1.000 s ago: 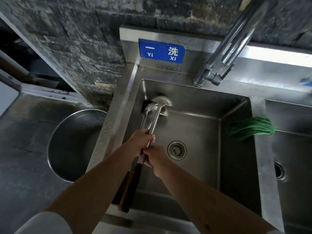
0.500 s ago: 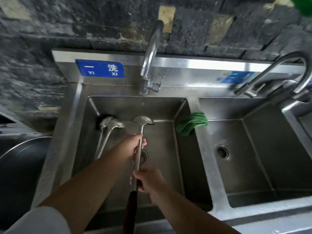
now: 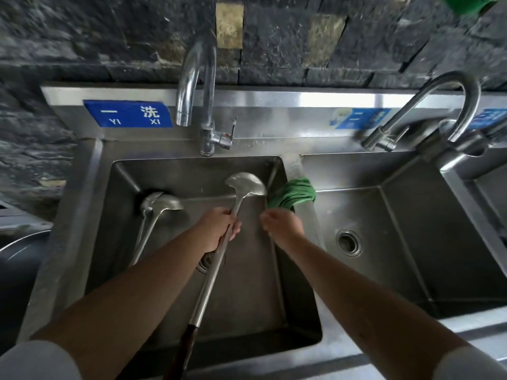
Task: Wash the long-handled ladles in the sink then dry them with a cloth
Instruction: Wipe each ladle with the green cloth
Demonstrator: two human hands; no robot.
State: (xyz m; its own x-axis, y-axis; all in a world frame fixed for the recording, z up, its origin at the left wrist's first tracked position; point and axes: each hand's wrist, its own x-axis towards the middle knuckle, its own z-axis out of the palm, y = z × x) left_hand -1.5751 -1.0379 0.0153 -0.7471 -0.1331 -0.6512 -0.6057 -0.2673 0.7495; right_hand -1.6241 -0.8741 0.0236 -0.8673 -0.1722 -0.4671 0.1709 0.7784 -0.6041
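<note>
My left hand [image 3: 219,229] grips the steel shaft of a long-handled ladle [image 3: 245,185] above the left sink basin [image 3: 120,215]; its bowl is raised near the basin's back right corner and its dark wooden handle end reaches toward me. My right hand [image 3: 282,224] is off the ladle, fingers loosely curled and holding nothing, just below a green cloth [image 3: 295,194] draped over the divider between the basins. Two more ladles [image 3: 160,205] lean in the basin's back left corner.
A tap [image 3: 197,86] stands behind the left basin, its spout over it, no water running. A second basin [image 3: 397,242] with a drain lies to the right, with another tap [image 3: 439,111] behind. A large steel pot [image 3: 16,259] sits at the far left.
My right hand has let go of the ladle shaft and moved up right toward the green cloth. My left hand has carried the ladle bowl to the right.
</note>
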